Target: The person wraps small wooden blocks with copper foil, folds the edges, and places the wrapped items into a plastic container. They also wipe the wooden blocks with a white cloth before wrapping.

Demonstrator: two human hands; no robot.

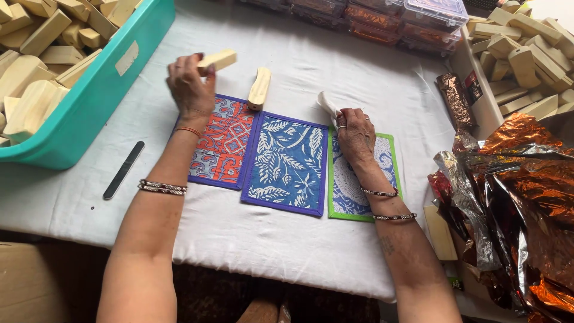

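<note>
Left hand (190,87) is raised over the far left of the white-covered table (251,233), fingers curled and pinching a pale wooden block (217,60) by one end; the block sticks out to the right of the fingertips, roughly level, clear of the cloth. Right hand (355,133) rests palm down on the green-bordered mat (391,161), fingers closed around a small white cloth (328,104) that pokes up from the top of the grip. Three patterned mats lie side by side in front of the person: a red-and-blue mat (222,146) on the left just under the left wrist, a blue leaf-print mat (287,164) with purple edge in the middle, and the green-bordered one on the right, edges touching or slightly overlapping. A second shaped wooden piece (259,88) lies on the table just above the seam between the red and blue mats, between the two hands. A dark nail file (123,170) lies on the cloth left of the left forearm. A teal bin (89,90) full of wooden blocks sits at the far left; another stack of wooden blocks (526,54) fills a tray at top right. Crumpled copper foil wrappers (520,203) pile up at the right edge, with one block (439,230) beside them. Clear plastic boxes (418,18) sit at the far edge.
</note>
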